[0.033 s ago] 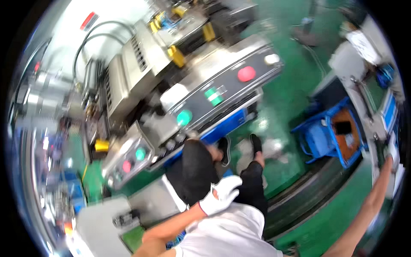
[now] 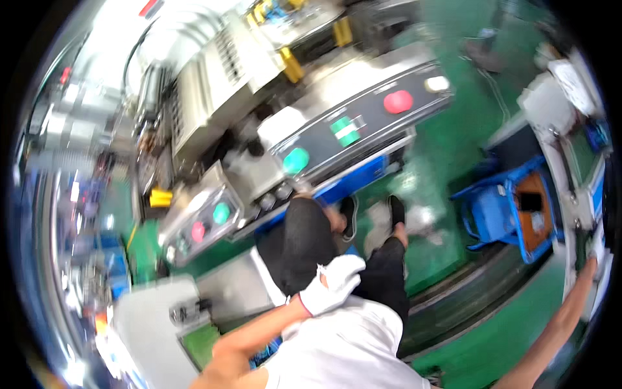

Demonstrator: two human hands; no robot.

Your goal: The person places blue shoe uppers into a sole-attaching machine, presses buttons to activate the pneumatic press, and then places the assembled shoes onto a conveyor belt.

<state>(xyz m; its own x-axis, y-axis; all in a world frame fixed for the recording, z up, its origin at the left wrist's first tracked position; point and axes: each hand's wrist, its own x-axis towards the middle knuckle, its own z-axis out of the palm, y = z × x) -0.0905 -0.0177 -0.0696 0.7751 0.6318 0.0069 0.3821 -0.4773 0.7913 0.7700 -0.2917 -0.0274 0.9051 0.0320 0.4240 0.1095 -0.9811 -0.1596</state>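
My left hand (image 2: 334, 285), in a white glove with some bare skin showing at the thumb, hangs over my lap near my dark trousers (image 2: 304, 243). Its fingers curve loosely, apart from the thumb, and nothing shows in them. Out at the far right, my right arm stretches to the rim, where my gloved right hand (image 2: 595, 247) is beside a grey machine part (image 2: 586, 211). That hand is small and blurred, so its fingers and anything in them cannot be made out.
Ahead stands a machine with a dark control panel (image 2: 369, 123) bearing a red button (image 2: 398, 102) and green buttons. A smaller button box (image 2: 206, 220) sits to its left. At right is a blue stool (image 2: 483, 214) with a brown seat carrying a dark flat object (image 2: 531, 202).
The whole scene has shifted slightly to the right in the view. Both hands stay almost in the same places.
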